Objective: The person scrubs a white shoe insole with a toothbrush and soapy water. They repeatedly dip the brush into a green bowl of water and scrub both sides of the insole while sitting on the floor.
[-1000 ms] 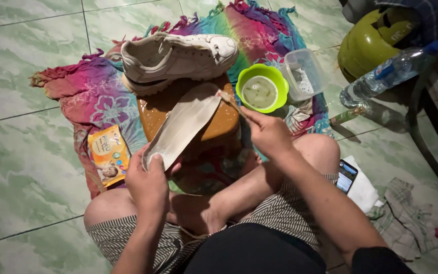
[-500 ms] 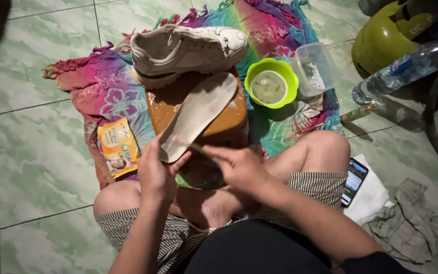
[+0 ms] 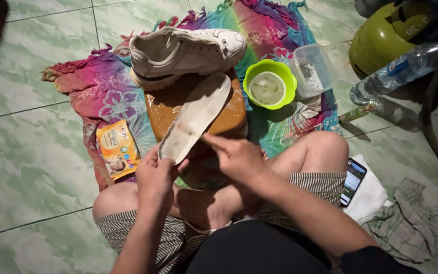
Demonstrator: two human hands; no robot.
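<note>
Left hand fingers clamp dirty white foam insole heel; right hand loose, fingertip rubbing it. Insole stained; white sneaker untouched; green bowl w/ cloudy liquid nearby.

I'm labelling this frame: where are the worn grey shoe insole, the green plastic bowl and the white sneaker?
Worn grey shoe insole (image 3: 196, 119), head view, middle of its top face.
Green plastic bowl (image 3: 252, 76), head view, left rim.
White sneaker (image 3: 188, 50), head view, side panel.

shoe, bowl (probably full) crowd insole
</note>
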